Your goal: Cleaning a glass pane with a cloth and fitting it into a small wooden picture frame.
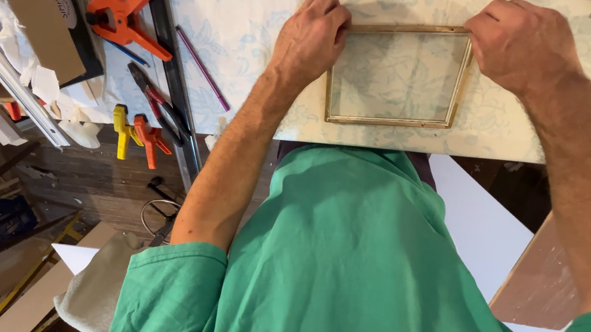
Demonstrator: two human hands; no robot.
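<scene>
Your left hand [316, 33] is curled, fingertips pressing the frame's [398, 75] top-left corner. Right hand [521, 43] is curled over the top-right corner, pressing down too; can't tell if either thumb pinches the rail. Frame lies flat on the patterned sheet [253, 20], near the table's front edge, just ahead of your chest. Risk: uneven push from one hand could rack the corners or skid it off the edge. Long axis runs left-right, slightly tilted, right end farther from you.
</scene>
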